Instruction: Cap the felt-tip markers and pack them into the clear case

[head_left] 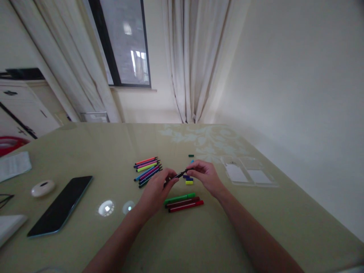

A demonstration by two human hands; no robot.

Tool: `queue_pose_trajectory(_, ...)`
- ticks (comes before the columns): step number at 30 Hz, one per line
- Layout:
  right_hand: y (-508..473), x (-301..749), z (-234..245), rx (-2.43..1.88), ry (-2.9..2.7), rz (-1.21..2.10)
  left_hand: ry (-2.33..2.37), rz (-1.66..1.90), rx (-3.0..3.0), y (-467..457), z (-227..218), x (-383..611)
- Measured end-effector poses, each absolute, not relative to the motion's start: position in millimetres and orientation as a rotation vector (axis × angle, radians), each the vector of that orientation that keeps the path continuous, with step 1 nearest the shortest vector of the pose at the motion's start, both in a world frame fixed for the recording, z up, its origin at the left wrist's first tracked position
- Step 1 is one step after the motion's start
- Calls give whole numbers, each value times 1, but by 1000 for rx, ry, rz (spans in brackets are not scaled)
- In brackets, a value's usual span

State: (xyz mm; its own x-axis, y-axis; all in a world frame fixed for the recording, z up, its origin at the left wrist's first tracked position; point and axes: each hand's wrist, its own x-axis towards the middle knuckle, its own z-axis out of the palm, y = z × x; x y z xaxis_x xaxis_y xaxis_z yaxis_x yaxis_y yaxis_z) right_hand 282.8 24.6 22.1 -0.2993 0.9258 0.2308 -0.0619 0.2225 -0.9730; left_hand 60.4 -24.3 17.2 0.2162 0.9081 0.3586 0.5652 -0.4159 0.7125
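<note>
My left hand (159, 185) is closed around a black marker (179, 175), which slants up to the right. At the marker's tip end, my right hand (206, 175) pinches a small dark piece that looks like its cap; the fingers partly hide it. Left of my hands lies a group of uncapped colored markers (146, 167), their tips pointing right. Between and below the hands are several loose caps, among them a yellow cap (189, 182); a dark green cap (191, 156) lies farther back. Nearer to me rest a green marker (180, 198), a brown marker (183, 202) and a red marker (186, 206), all capped.
An open clear plastic case (248, 172) lies on the right of the glossy table (113, 151). On the left are a black-screened phone (61, 206), a white rounded case (42, 188) and a folded pale cloth or tissue pack (14, 166). A wall borders the right edge.
</note>
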Motion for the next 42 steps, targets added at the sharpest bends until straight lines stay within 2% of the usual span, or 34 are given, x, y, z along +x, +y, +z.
queue_pose_trajectory(5, 23, 284, 20, -945, -1708, 1093, 1326, 1133, 2113, -25, 18, 61)
queue_pose_trajectory(15, 17, 275, 16, -918, -1566, 1181, 1337, 1253, 1992, -27, 17, 66)
queue_pose_trajectory(23, 28, 283, 17, -1028, -1686, 1148, 1286, 825, 2062, -28, 21, 64)
queue_pose_trajectory(27, 36, 298, 16, -1142, -1929, 903, 1213, 760, 2136, -30, 10, 65)
queue_pose_trajectory(35, 38, 306, 5, -1202, -2100, 913, 1164, 661, 2221, -32, 9, 69)
queue_pose_trajectory(38, 38, 304, 4, -1224, -2129, 805, 1348, 690, 2240, -25, 11, 59)
queue_pose_trajectory(42, 36, 302, 6, -1261, -2160, 682, 1909, 690, 2254, -13, 12, 31)
